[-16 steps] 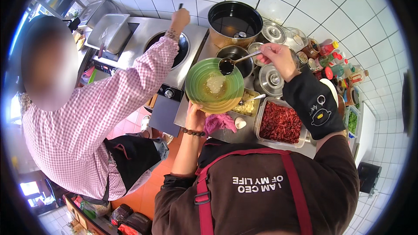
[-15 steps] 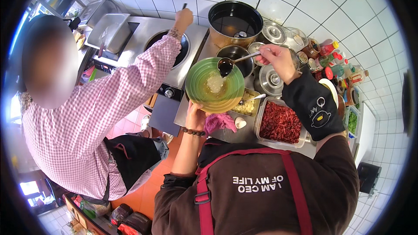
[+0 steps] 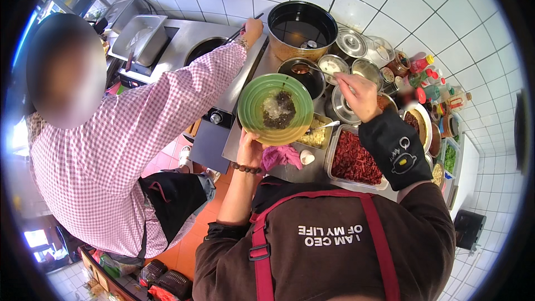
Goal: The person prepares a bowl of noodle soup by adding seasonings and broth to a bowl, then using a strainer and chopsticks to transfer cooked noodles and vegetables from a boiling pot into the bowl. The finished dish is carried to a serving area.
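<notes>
My left hand clamps the green bowl at 12 o'clock, now sauced dark, while my right hand has swung its ladle, gripped, back over the sauce pot.

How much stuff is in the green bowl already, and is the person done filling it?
Already done: the green bowl holds pale food with a dark spoonful on top. In hand: the left hand holds the bowl from below, while the right hand holds a long-handled ladle in the dark sauce pot. Probably left: other toppings, since the tray of red chillies and small metal bowls sit nearby.
</notes>
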Action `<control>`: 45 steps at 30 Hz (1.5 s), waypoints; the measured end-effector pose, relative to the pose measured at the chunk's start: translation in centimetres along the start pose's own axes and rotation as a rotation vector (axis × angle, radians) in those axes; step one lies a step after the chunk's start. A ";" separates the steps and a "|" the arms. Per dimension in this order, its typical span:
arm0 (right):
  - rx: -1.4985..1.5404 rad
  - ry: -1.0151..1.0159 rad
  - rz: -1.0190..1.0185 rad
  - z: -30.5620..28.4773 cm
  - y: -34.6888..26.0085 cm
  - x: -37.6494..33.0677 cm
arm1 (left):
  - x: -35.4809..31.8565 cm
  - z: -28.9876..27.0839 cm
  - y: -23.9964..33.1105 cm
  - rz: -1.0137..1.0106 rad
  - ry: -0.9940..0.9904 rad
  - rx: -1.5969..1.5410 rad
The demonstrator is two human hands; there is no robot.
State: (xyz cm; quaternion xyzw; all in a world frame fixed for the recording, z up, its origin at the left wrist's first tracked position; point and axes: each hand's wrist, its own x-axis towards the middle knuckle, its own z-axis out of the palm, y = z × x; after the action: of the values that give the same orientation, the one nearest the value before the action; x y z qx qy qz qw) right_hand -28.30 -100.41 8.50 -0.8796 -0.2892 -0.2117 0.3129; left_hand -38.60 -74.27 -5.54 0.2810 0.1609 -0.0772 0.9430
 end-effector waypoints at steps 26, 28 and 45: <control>0.834 0.040 0.927 -1.0 4.6 0.0 | -1.6 0.8 0.1 0.016 0.061 0.025; 0.828 0.001 0.833 -1.2 2.3 -0.2 | -1.5 1.0 -0.1 0.009 0.056 0.019; 0.115 -0.064 -0.296 -2.8 -4.2 -1.8 | -1.2 2.9 -0.4 -0.041 0.048 0.013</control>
State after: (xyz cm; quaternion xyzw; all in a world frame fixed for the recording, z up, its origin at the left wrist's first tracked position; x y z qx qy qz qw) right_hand -32.89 -100.31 11.30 -0.8143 -0.4369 -0.2104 0.3190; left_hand -39.05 -76.10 -3.07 0.2856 0.1888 -0.0905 0.9352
